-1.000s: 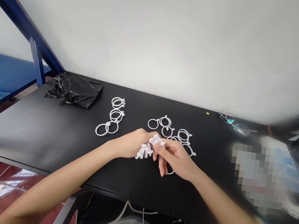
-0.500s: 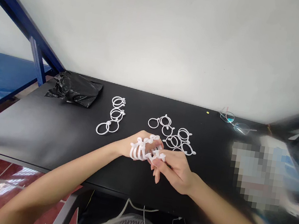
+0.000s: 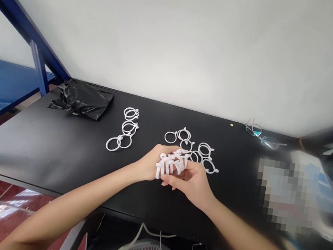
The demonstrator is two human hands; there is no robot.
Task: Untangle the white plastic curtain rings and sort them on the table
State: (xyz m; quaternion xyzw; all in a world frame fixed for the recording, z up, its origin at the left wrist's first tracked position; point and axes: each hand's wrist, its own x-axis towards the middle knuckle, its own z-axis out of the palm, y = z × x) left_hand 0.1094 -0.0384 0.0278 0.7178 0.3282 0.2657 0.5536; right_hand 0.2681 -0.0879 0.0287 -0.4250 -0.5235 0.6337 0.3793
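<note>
Both of my hands meet over the middle of the black table (image 3: 41, 144). A bunch of white plastic rings (image 3: 172, 163) is held between them, side by side like a stack. My left hand (image 3: 151, 162) grips the bunch from the left. My right hand (image 3: 193, 181) closes on it from the right and below. Just behind my hands lies a loose cluster of white rings (image 3: 196, 148). A second group of white rings (image 3: 125, 129) lies further left.
A crumpled black plastic bag (image 3: 82, 99) sits at the table's back left, by a blue metal frame (image 3: 36, 55). A pair of glasses (image 3: 261, 137) lies at the back right near the white wall. A blurred-out patch covers things at the right. White cables hang below the front edge.
The bunch of rings has been drawn together and turned between my hands. Both hands moved slightly away from me toward the loose cluster; my right hand now cups the bunch from beneath.
</note>
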